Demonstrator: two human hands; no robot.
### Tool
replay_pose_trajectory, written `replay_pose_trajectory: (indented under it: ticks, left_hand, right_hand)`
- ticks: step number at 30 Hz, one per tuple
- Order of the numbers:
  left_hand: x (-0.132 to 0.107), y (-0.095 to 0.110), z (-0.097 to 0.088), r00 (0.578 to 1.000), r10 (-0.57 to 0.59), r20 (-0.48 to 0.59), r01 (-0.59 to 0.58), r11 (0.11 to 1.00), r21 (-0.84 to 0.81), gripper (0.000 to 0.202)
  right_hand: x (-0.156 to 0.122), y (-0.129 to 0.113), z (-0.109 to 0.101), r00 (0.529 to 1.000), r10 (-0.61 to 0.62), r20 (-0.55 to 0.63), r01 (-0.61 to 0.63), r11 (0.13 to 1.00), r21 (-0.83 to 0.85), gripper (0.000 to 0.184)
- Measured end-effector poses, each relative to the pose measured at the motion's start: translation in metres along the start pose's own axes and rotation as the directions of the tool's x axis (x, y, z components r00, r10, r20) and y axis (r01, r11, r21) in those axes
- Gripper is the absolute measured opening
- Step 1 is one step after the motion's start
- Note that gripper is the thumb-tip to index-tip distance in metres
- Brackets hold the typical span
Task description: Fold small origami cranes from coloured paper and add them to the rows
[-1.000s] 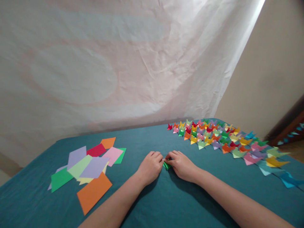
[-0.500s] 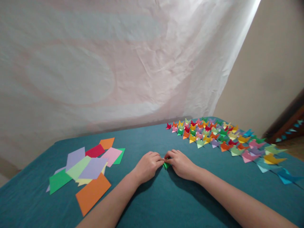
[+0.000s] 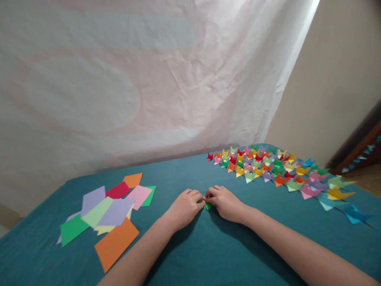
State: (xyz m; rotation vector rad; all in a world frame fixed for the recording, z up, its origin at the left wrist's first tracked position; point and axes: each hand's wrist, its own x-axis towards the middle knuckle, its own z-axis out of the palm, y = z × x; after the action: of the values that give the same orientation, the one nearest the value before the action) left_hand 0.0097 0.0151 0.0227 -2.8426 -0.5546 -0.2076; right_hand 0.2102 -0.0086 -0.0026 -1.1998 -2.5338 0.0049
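A small folded green paper lies on the teal tablecloth between my two hands. My left hand has its fingers curled and pinches the paper's left side. My right hand is closed too, its fingertips pressing the paper's right side. Most of the green paper is hidden under my fingers. Both hands rest on the cloth near the table's middle.
A loose pile of flat coloured paper sheets lies at the left, with a large orange sheet nearest me. Several rows of folded coloured paper birds fill the right side. A white cloth hangs behind the table.
My hands have stayed together on the green paper, with only small finger shifts. The view has drifted slightly, so everything sits a little higher and to the left.
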Motion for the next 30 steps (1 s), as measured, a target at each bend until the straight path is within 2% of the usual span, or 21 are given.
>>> replay_pose_trajectory:
  ticks: [7,14,22,27,30]
  left_hand:
    - [0.003,0.009,-0.011,0.997,0.004,0.078,-0.007,0.999,0.034,0.015]
    - [0.004,0.019,-0.022,0.985,-0.050,0.162,0.050,0.999,0.000,0.021]
    - [0.001,0.021,-0.034,0.970,-0.036,0.239,0.051,0.997,-0.055,0.027]
    - [-0.003,0.013,-0.034,0.968,-0.045,0.247,0.091,0.980,-0.176,0.042]
    - [-0.004,0.004,-0.031,0.963,-0.125,0.239,0.191,0.941,-0.280,0.050]
  right_hand:
    - [0.001,-0.002,-0.004,0.998,0.019,0.057,-0.019,1.000,0.000,0.034]
    - [0.002,-0.002,-0.006,0.997,0.026,0.079,-0.028,0.999,0.019,0.030]
    - [0.002,-0.001,-0.005,0.995,0.031,0.092,-0.033,0.999,0.017,0.029]
    - [0.001,-0.002,-0.005,0.996,0.015,0.088,-0.015,1.000,-0.001,0.032]
    - [0.000,-0.005,-0.006,0.995,0.008,0.099,-0.005,1.000,-0.029,0.035]
